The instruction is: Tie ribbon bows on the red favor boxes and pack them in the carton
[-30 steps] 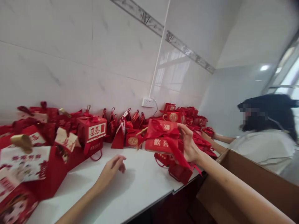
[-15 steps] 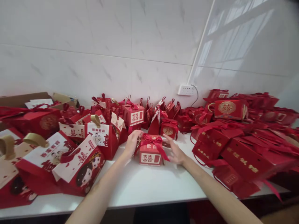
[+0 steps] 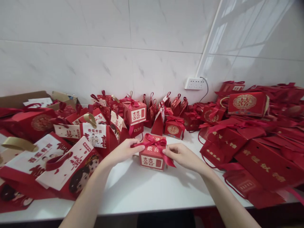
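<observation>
A small red gift box [image 3: 152,161] with a cream double-happiness panel sits upright on the white table. A dark pink ribbon [image 3: 154,142] is tied in a bow across its top. My left hand [image 3: 125,149] is at the box's left side, thumb and fingers closed on the ribbon's left part. At the right side, my right hand [image 3: 179,154] pinches the bow's right part between thumb and fingers. One ribbon tail hangs down below my right fingertips.
Red and white handled gift boxes [image 3: 68,164] crowd the left. Piled red boxes [image 3: 268,161] fill the right, reaching the table edge. Several small boxes [image 3: 174,128] stand behind. A power strip [image 3: 195,83] with a cable is on the tiled wall. An open cardboard box [image 3: 26,96] stands back left.
My hands have gone from resting open around the box's sides to closing on the ribbon bow. The head view has shifted slightly.
</observation>
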### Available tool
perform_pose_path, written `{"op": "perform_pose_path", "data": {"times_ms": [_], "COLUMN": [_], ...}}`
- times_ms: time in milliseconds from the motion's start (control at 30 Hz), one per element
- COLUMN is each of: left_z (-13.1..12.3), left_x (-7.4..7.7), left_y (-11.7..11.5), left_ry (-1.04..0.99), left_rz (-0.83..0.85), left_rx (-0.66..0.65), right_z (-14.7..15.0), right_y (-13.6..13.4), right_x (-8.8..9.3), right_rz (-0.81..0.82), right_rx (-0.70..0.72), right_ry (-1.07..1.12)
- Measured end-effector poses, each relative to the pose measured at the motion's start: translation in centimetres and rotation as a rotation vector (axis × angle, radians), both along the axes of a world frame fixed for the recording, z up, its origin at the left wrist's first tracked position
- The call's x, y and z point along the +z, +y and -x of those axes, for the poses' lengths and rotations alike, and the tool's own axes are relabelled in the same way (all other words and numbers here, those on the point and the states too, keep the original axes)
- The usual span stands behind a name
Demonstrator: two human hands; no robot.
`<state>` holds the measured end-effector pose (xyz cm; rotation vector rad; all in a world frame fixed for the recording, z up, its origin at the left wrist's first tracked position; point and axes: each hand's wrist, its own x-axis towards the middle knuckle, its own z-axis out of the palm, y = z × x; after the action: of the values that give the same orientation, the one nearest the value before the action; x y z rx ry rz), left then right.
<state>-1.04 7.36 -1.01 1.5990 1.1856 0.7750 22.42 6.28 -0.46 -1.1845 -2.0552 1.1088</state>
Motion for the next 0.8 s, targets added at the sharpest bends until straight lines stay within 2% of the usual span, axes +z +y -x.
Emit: {"op": "perform_pose_path", "data": {"times_ms": [100,200,300,367,467,567,633,700,800], "left_z": [0.2,1.5,2.8,3.0,2.0,-0.4,-2.0,-3.3,-4.4], "left_x": [-0.1,0.6,2.1,3.5,5.9,8.3,9.7,10.7,11.5], "left_y": [-0.2,-0.2,-0.8,-1.5,-2.4,-2.8,-2.7,-2.7,-2.9], "left_ry": [-0.178,-0.486,-0.780,-0.923,-1.034,-1.015,-0.972,-0.902,-0.740], "left_rz": [0.021,0.000,0.041,0.033,0.000,0.007,-0.015,-0.062,-0.143], "left_rx": [0.034,0.191,0.372,0.407,0.345,0.268,0.207,0.130,0.009], "right_z": [-0.8,-3.1,-5.9,-7.0,-6.6,-4.1,-2.2,-0.5,1.0], "right_y": [0.5,1.0,1.0,0.6,0.0,-0.4,-0.6,-0.7,-0.8], "right_x": [-0.2,0.4,1.9,3.4,6.1,8.9,10.4,11.4,12.0], "right_rz": [0.246,0.502,0.555,0.529,0.503,0.391,0.294,0.238,0.220], "right_rx": [0.011,-0.101,-0.222,-0.260,-0.289,-0.280,-0.218,-0.146,-0.117], "right_ry": [0.341,0.855,1.269,1.386,1.354,1.177,1.044,0.921,0.820]}}
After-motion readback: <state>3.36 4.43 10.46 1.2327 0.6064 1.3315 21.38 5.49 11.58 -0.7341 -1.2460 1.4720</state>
